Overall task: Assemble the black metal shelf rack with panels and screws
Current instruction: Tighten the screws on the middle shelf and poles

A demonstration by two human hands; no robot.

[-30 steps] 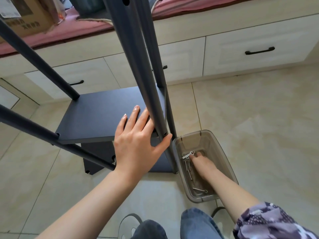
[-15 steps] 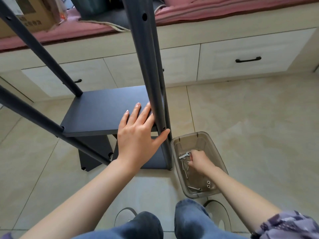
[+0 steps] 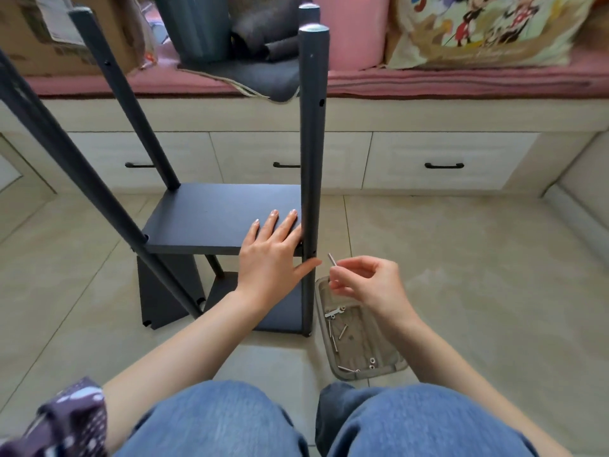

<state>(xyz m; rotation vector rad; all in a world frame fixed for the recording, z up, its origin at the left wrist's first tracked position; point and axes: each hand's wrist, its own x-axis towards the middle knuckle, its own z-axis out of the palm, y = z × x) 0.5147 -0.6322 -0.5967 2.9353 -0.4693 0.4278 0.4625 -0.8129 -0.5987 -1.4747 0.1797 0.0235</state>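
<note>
The black shelf rack stands on the tiled floor, its upright posts rising around a black panel (image 3: 211, 216). My left hand (image 3: 273, 255) lies flat on that panel's near right corner, the thumb touching the near right post (image 3: 311, 166). Just right of that post, my right hand (image 3: 365, 282) pinches a silver screw (image 3: 332, 259) that points up and left. Under the right hand, a clear plastic box (image 3: 369, 372) on the floor holds several loose screws, nuts and a small wrench. A lower panel (image 3: 283, 311) sits at floor level inside the posts.
A spare black panel (image 3: 164, 291) lies on the floor at the rack's left. White drawers (image 3: 438, 163) with black handles run along the back under a pink cushioned bench loaded with a cardboard box, a grey bin and a cartoon-print bag. My jeans-clad knees fill the bottom.
My right hand has come up out of the plastic box with a screw and now holds it beside the near right post. The view has pulled back and tilted up; the left hand stays on the panel.
</note>
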